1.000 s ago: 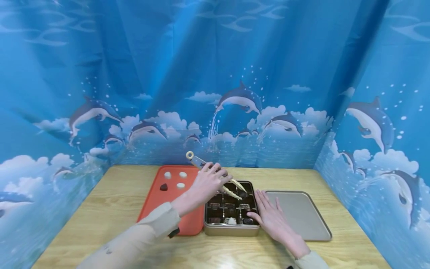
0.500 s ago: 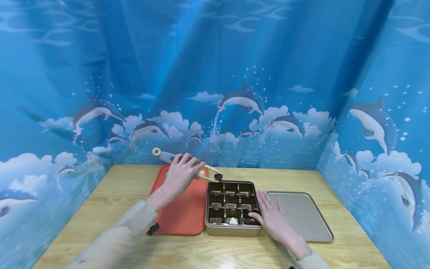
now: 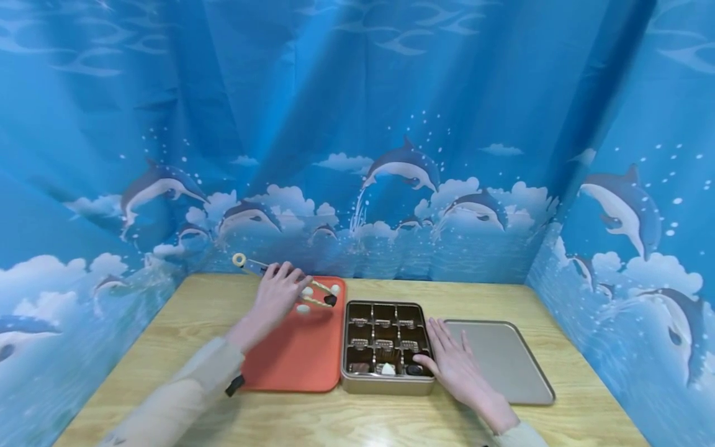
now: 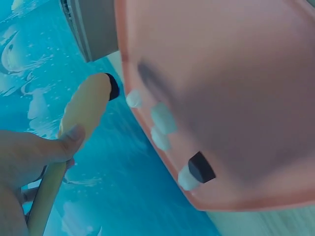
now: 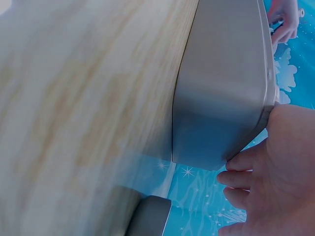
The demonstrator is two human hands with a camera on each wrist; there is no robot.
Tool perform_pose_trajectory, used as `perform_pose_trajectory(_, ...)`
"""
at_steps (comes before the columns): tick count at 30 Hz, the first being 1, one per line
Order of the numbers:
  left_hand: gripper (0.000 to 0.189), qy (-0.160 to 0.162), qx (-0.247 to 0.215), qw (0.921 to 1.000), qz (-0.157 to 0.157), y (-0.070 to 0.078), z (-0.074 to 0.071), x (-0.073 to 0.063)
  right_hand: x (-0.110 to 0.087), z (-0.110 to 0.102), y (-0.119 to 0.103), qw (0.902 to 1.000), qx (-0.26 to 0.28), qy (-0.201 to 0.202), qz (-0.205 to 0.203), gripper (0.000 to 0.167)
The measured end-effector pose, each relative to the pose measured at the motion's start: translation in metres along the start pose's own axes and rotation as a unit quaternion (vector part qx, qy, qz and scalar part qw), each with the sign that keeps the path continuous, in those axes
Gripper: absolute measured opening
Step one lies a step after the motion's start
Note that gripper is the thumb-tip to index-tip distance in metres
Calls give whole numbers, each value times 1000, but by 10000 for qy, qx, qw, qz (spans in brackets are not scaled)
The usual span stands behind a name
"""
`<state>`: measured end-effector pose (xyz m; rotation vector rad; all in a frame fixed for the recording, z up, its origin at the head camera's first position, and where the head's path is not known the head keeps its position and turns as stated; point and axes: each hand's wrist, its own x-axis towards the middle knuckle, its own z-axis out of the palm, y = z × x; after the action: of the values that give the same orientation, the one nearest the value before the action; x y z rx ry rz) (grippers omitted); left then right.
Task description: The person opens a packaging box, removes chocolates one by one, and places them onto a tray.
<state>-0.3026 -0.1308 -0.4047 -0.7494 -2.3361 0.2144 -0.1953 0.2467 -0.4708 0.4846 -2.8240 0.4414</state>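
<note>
At the left, a beige sleeve (image 3: 192,379) of smooth cloth leads to the left hand (image 3: 278,293), which grips a pair of cream tongs (image 4: 84,110) whose slender arms have a ridged, rope-like surface and whose back end carries a round ring. Between the tong tips sits a dark chocolate piece (image 3: 331,300), raised over the far part of an orange-red tray (image 3: 296,357), a matte, round-cornered rectangle. Small, smooth, rounded white pieces (image 3: 303,308) lie near the tray's far edge, and the left wrist view shows a dark angular piece (image 4: 202,167) beside one of them. Next comes a satin metal box (image 3: 386,387) with rounded corners, just beside the tray; its glossy brown insert (image 3: 383,333) is divided three by three. Its near row holds a brown piece (image 3: 359,367), a pale peaked piece (image 3: 388,369) and a dark oval piece (image 3: 414,369). The right hand (image 3: 457,366) grips nothing; its straight fingers rest along the box's right side, the thumb over the rim. Farthest right, a flat metal lid (image 3: 505,363) lies on the wood-grained table (image 3: 581,372).
</note>
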Motion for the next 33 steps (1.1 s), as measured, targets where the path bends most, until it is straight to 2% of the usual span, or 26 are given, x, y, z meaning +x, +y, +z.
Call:
perform_pose_trajectory(5, 27, 224, 337, 9991, 158, 4, 13, -3, 1, -4, -5, 9999, -57, -107, 56, 77)
perform_pose_trajectory(7, 31, 242, 390, 9988, 180, 6, 17, -3, 2, -3, -5, 9998, -91, -140, 69, 77)
perform_pose_trajectory(11, 38, -102, 416, 9990, 116, 11, 23, -2, 3, -2, -5, 9997, -123, -170, 84, 78)
perform_pose_trajectory(14, 36, -353, 400, 9986, 35, 14, 26, 0, 3, -2, -5, 9997, -111, -192, 89, 78)
perform_pose_trajectory(20, 39, -386, 354, 9986, -50, 17, 31, 2, 3, -3, -5, 9997, -95, -184, 125, 77)
perform_pose_trajectory(24, 47, -176, 122, 9997, -133, 15, 29, -1, 2, -3, -3, 9997, -135, -180, 112, 77)
perform_pose_trajectory(28, 51, 48, -176, 9995, -250, 12, 20, -5, 1, -2, -1, 9999, -46, -116, 85, 78)
perform_pose_trajectory(33, 51, 44, -305, 9990, -336, 9, 5, -12, 1, -1, -1, 9999, 56, -66, 60, 78)
